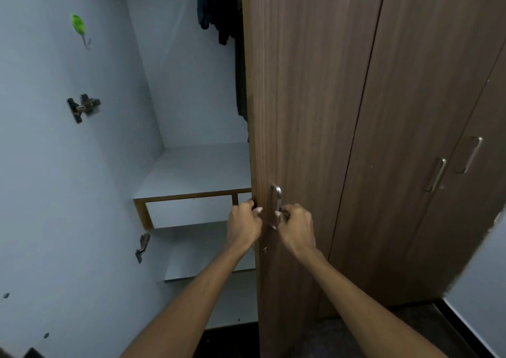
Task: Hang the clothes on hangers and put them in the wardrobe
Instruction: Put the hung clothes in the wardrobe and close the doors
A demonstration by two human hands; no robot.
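A brown wooden wardrobe door (306, 97) stands partly across the open compartment. My left hand (244, 225) grips the door's free edge, fingers curled round it. My right hand (295, 227) holds the lower end of the metal door handle (277, 201). Dark clothes (219, 7) hang inside at the top, partly hidden behind the door. No hanger shows in either hand.
The open left door's pale inner face carries two metal hinges (83, 107) and a green hook (78, 25). Pale shelves (197, 171) sit inside below the clothes. Two more shut brown doors with handles (436, 174) stand to the right. The floor is dark.
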